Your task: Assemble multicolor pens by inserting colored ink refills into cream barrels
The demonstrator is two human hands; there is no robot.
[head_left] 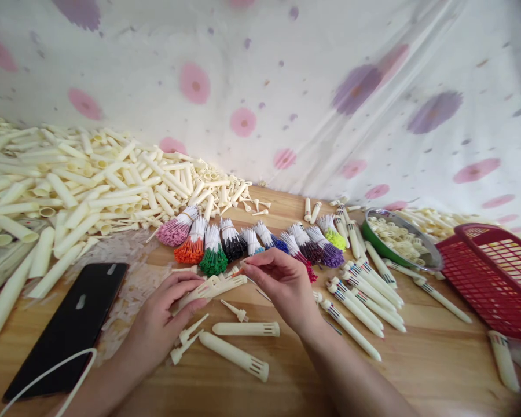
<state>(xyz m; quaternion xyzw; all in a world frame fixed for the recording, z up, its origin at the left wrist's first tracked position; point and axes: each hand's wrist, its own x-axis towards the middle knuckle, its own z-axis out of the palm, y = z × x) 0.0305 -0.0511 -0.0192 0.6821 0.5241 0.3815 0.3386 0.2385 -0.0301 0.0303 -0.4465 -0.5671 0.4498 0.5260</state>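
Note:
My left hand is closed around a cream pen barrel and a slotted cream insert, held slightly tilted above the table. At the barrel's right end, my right hand pinches a thin refill with an orange tip; the fingers partly hide it. Just behind the hands stands a row of refill bundles, among them a pink one, an orange one and a green one. In front lie two loose slotted barrels and a few small pointed cream pieces.
Cream tubes are heaped at the left behind a black phone with a white cable. On the right are several pens with coloured sliders, a green-sided bowl of small cream parts and a red basket. A flowered sheet hangs behind.

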